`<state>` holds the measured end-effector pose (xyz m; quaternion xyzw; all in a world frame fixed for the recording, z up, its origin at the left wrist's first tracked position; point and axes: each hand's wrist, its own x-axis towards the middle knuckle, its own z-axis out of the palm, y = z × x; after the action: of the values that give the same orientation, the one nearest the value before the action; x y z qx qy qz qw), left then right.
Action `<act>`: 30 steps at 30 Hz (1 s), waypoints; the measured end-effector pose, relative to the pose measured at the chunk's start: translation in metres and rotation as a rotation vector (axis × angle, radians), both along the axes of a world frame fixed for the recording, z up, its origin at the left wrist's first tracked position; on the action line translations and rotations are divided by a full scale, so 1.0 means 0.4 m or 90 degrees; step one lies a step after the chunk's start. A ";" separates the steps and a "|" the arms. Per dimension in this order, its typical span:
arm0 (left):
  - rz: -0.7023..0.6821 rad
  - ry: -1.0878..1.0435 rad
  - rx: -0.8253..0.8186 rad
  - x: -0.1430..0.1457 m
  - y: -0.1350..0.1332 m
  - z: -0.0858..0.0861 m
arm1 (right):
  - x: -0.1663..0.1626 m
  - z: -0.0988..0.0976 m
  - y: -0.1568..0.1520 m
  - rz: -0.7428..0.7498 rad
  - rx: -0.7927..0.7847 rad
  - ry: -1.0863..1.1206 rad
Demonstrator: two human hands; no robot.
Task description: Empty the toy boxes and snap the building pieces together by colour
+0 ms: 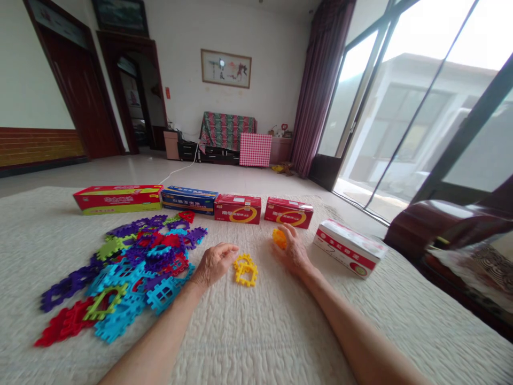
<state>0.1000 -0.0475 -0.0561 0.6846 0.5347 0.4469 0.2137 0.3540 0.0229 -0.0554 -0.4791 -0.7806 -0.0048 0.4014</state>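
Note:
My left hand [212, 263] rests on the quilted cream cover, fingers curled loosely, touching the left edge of a yellow plastic puzzle piece [245, 269] and holding nothing. My right hand [292, 250] lies to the right of that piece, its fingers closed on an orange plastic piece [279, 238]. A heap of plastic puzzle pieces [132, 267] in blue, purple, red and green spreads to the left of my left hand.
Cardboard boxes stand in a row at the far edge: a long red one [118, 198], a blue one [189, 199], two red ones [237, 208] [288, 212]. A white and red box [348, 248] lies right of my right hand. Dark wooden furniture [449, 235] stands at right.

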 end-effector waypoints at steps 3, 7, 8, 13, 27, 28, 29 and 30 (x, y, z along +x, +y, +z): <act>-0.003 0.004 0.001 0.000 0.001 -0.002 | -0.008 -0.008 0.003 -0.016 0.003 -0.006; -0.005 0.006 0.002 -0.001 0.002 -0.005 | -0.006 -0.010 0.007 -0.016 -0.015 -0.006; -0.005 0.006 0.001 -0.001 0.002 -0.005 | -0.005 -0.010 0.008 -0.015 -0.022 -0.004; -0.003 0.008 0.000 0.001 0.000 0.000 | -0.002 -0.011 0.010 -0.013 -0.029 0.010; 0.002 0.011 -0.004 -0.001 0.002 -0.002 | -0.005 -0.019 0.010 -0.041 -0.037 0.000; 0.003 0.016 -0.002 0.000 0.001 -0.001 | -0.005 -0.020 0.012 -0.041 -0.038 0.000; 0.004 0.018 -0.001 0.000 0.000 0.001 | -0.004 -0.019 0.012 -0.040 -0.038 0.001; 0.005 0.018 -0.001 0.001 -0.001 0.002 | -0.004 -0.016 0.011 -0.042 -0.033 0.001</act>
<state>0.1003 -0.0480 -0.0553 0.6886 0.5407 0.4376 0.2048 0.3524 0.0273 -0.0620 -0.5144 -0.7642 0.0025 0.3890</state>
